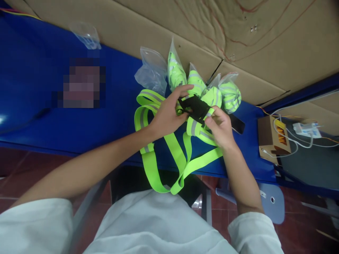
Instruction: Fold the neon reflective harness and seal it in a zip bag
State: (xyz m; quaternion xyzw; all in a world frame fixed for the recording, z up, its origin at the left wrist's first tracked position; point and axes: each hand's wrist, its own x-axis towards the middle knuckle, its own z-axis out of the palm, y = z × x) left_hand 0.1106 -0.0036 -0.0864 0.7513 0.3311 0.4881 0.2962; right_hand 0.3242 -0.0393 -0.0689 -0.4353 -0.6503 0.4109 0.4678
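Both hands, left hand (167,114) and right hand (220,127), gripping a black plastic buckle (195,107) on neon-green reflective webbing straps (169,148) over a blue table (39,106).

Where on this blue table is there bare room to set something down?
Bare blue table runs left of the neon strap harness, below the empty clear bag. A smaller strip lies between the dark phone and the small cardboard box. It is crowded at centre: left hand, right hand, black buckle, bagged harnesses.
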